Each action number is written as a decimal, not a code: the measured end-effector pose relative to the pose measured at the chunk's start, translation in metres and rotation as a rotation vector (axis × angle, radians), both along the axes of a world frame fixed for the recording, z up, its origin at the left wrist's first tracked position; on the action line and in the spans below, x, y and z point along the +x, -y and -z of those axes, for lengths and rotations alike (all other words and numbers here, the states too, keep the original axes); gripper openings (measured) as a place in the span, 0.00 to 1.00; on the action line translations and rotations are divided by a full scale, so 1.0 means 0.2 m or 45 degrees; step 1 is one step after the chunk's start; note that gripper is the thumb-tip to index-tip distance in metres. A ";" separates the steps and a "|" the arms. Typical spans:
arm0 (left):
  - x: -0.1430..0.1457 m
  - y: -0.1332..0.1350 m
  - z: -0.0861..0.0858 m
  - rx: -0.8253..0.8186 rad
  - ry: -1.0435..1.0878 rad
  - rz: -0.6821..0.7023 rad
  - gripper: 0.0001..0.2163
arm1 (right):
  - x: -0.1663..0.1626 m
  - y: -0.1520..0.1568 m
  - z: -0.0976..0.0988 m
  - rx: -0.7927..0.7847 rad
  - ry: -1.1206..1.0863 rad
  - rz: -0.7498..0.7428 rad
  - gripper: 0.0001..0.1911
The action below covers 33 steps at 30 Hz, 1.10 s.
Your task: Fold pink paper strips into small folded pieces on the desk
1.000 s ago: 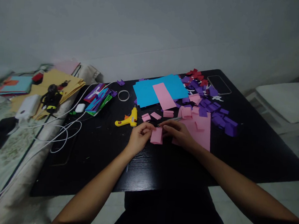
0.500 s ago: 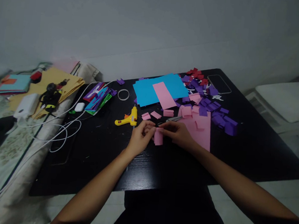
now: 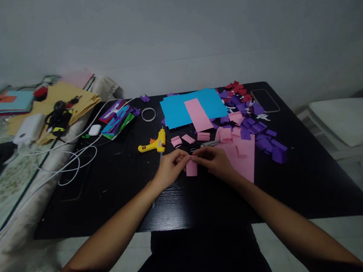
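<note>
A small pink paper piece [image 3: 192, 169] hangs between my two hands above the front half of the black table [image 3: 114, 206]. My left hand [image 3: 173, 165] pinches its upper left edge, and my right hand [image 3: 215, 161] grips the upper right edge with thumb and fingertips. Part of the paper's top is hidden behind the fingers. Just beyond my hands lie scissors [image 3: 209, 144] and several folded pink pieces [image 3: 188, 139]. Under and beside my right forearm is a larger pink sheet [image 3: 245, 163].
Left of my hands lies a yellow glue gun [image 3: 154, 142]. Blue sheets [image 3: 177, 110] with a pink strip sit behind, near a roll of tape [image 3: 148, 114]. Purple paper pieces [image 3: 265, 144] cover the right side. White cables [image 3: 77, 161] loop over the left edge.
The paper's lower part, curved before, now looks flatter. My fingertips have drawn slightly closer together along its top edge. The whole view has shifted a little.
</note>
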<state>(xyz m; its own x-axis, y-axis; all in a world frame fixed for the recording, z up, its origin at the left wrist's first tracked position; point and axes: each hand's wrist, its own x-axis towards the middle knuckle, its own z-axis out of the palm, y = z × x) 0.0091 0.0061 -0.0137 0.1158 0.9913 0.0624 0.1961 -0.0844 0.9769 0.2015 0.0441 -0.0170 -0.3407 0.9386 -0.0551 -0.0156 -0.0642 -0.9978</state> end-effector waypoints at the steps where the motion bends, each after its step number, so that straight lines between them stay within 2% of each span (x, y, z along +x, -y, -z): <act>1: 0.00 0.00 0.00 0.007 -0.011 -0.001 0.11 | 0.00 0.00 0.00 -0.008 -0.002 -0.004 0.17; 21: 0.00 0.00 0.00 0.096 -0.063 -0.035 0.11 | 0.01 0.00 -0.01 -0.040 0.015 -0.106 0.17; 33: 0.00 0.00 0.01 0.059 -0.030 -0.038 0.11 | 0.01 0.00 -0.02 -0.053 -0.009 -0.115 0.17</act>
<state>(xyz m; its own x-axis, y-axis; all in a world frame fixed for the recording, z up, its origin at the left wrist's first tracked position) 0.0098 0.0059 -0.0158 0.0881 0.9905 0.1058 0.2222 -0.1230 0.9672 0.2042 0.0450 -0.0123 -0.4245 0.9009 -0.0907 -0.0145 -0.1070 -0.9942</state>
